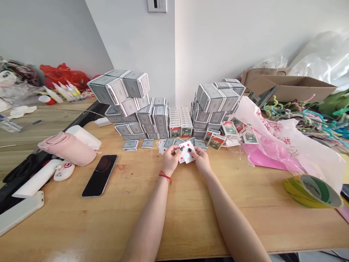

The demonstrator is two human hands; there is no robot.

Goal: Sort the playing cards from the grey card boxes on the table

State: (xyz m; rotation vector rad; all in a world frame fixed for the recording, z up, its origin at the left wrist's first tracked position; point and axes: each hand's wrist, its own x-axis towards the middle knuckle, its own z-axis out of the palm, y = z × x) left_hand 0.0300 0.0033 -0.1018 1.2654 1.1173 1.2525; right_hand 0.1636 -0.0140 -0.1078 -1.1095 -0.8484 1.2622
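Playing cards (pixel 188 153) with red diamonds face up are held between my two hands above the table. My left hand (pixel 171 159) pinches the left side of the cards, its thumb on the face. On their right side, my right hand (pixel 201 159) is closed, thumb also on the front. Just beyond my fingers, several small piles of cards (pixel 147 143) lie face down in a row, with a face-up card (pixel 161 146) among them. Tall stacks of grey-backed decks (pixel 131 87) rise behind on the left, and more decks (pixel 216 98) on the right.
Two columns of card boxes (pixel 180 118) stand between the stacks; loose red-green boxes (pixel 229 128) lie right. A phone (pixel 100 175) and pink bottle (pixel 69 148) are left. Yellow tape (pixel 312 191), a plastic bag (pixel 268 133) and a cardboard box (pixel 293 87) are right.
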